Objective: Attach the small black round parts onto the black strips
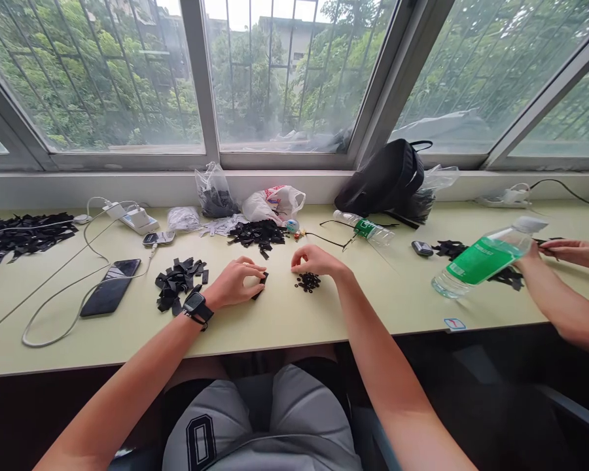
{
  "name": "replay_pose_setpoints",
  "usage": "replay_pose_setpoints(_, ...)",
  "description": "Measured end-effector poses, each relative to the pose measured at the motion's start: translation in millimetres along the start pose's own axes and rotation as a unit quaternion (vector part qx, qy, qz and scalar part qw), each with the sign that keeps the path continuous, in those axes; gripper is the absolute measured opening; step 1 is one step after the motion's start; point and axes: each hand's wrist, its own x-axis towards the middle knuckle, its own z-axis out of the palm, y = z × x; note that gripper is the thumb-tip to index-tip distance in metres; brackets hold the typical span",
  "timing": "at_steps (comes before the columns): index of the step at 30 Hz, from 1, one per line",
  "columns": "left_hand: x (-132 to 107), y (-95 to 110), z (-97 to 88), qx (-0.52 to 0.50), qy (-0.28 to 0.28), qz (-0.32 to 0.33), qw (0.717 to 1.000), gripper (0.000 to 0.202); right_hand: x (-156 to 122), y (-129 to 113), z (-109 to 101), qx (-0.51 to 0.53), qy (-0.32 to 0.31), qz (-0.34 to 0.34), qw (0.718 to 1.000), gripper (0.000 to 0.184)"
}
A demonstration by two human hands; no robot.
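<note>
The left hand [233, 282] pinched a black strip [260, 286] against the table [294, 320]. The right hand [315, 260], fingertips pressed together, was just above small black rings [308, 282].

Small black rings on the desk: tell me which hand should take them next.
Probably the right hand: it is right above the small black rings, while the left hand is occupied, pinching a black piece.
</note>
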Motion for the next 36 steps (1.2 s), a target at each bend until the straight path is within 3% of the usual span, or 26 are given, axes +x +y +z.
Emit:
replay_pose_setpoints(6,0,5,2.6,0.034,0.009,-0.023,0.999,0.02,3,3,4,-0.009,-0.002,0.016,1.0,0.017)
replay_pose_setpoints(15,1,11,8.5,0.135,0.037,-0.066,0.988,0.021,8,4,21,-0.021,0.059,-0.018,0.998,0.006)
replay_pose_setpoints(19,2,16,8.7,0.137,0.033,-0.065,0.988,0.019,12,0,28,-0.02,0.063,-0.058,0.996,0.002)
replay_pose_setpoints(28,-1,11,6.7,0.115,0.021,-0.072,0.991,0.022,11,-14,39,0.025,0.098,-0.097,0.99,0.021)
replay_pose_setpoints(36,-4,8,8.0,0.127,0.014,-0.075,0.989,0.037,15,-26,46,0.109,0.115,-0.128,0.979,0.008)
